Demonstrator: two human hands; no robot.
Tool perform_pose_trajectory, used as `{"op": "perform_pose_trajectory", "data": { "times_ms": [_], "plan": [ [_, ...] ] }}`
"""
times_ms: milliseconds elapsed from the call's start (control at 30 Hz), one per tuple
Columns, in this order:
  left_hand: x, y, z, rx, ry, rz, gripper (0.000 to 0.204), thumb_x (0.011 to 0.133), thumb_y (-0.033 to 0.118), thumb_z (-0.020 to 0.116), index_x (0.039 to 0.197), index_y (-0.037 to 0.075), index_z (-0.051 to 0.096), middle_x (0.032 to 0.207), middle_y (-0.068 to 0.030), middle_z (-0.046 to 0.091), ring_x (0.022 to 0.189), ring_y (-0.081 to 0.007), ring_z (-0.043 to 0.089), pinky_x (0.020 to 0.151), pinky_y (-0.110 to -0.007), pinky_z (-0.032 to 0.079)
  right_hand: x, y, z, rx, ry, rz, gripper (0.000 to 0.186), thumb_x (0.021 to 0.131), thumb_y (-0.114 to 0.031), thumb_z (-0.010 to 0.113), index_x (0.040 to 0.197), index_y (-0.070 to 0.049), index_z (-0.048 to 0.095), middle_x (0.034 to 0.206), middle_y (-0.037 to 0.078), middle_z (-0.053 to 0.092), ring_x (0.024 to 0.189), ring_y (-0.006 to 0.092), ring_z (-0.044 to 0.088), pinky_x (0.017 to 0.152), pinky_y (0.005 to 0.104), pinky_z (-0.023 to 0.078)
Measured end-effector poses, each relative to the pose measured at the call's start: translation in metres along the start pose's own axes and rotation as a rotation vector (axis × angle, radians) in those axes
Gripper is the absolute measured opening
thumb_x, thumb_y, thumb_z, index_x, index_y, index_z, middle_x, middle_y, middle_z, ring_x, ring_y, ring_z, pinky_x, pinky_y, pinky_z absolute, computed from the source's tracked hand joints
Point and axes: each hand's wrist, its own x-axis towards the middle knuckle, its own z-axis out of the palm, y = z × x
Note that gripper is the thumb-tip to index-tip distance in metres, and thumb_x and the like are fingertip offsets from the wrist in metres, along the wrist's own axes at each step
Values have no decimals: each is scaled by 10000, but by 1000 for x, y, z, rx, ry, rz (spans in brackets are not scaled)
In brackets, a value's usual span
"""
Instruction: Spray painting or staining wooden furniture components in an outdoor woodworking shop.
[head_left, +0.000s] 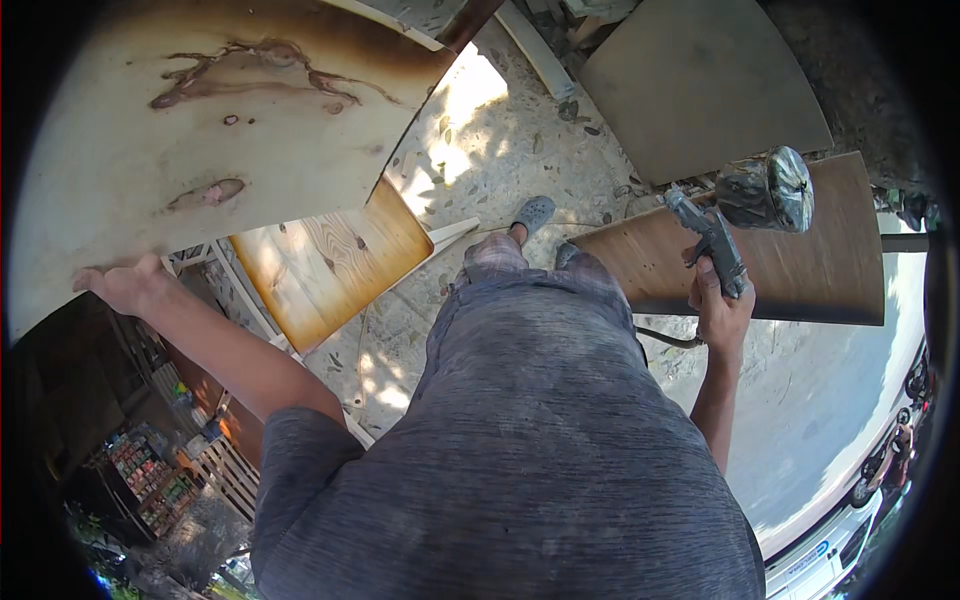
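Observation:
My right hand [722, 312] is wrapped round the grip of a grey, paint-stained spray gun [712, 238]. A round cup [768, 190], covered in crumpled shiny wrapping, is on the gun, and a dark hose [668, 338] runs near the hand. At the left, my left hand [128, 284] grips the near edge of a large pale wooden panel [300, 165]. This panel has dark browned edges, natural cracks and knots. The parts of my left fingers under its edge are hidden.
A smaller wooden board [335, 255] with browned edges lies on a white frame [245, 290] below the panel. To the right are a brown board [800, 270] and a grey-brown one [700, 90]. Leaves lie on the concrete floor [520, 130]. A white car [830, 550] stands far right.

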Motion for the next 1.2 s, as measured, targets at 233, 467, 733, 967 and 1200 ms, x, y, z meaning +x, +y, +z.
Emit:
{"op": "perform_pose_trajectory", "data": {
  "times_ms": [233,467,733,967,1200],
  "plan": [
    [-123,-48,-227,14,158,-246,908,980,759,212,1607,102,219,1664,-113,241,1507,-339,265,1250,-514,193,41,-6,-17,-104,-176,-242,294,1012,-317,647,1035,-29,704,617,-46,521,527,39,441,489,232,314],
    [-278,-132,-327,-115,580,-626,961,958,796,187,1602,84,229,1658,-132,248,1502,-343,272,1247,-512,179,39,-32,10,25,-133,-269,290,1021,-298,629,1003,-16,697,574,-43,488,502,36,439,465,224,309],
    [-403,-218,-415,-257,724,-759,956,953,800,162,1581,92,294,1600,-144,365,1447,-356,376,1222,-511,256,41,-42,40,-18,-263,-268,271,1024,-288,624,1020,-22,678,784,24,659,512,48,484,452,218,351],
    [-414,-253,-463,-201,823,-845,966,946,811,158,1556,87,352,1570,-130,423,1432,-338,408,1223,-478,273,23,-42,86,-50,-435,-263,271,1022,-285,628,1045,-20,680,884,37,703,547,41,501,478,221,383],
    [-421,-286,-516,-114,791,-900,951,948,803,159,1549,98,375,1549,-115,458,1416,-326,431,1213,-464,293,4,-48,122,-136,-516,-264,288,1028,-300,618,1033,-19,679,864,41,700,544,47,501,474,228,385]
  ]
}}
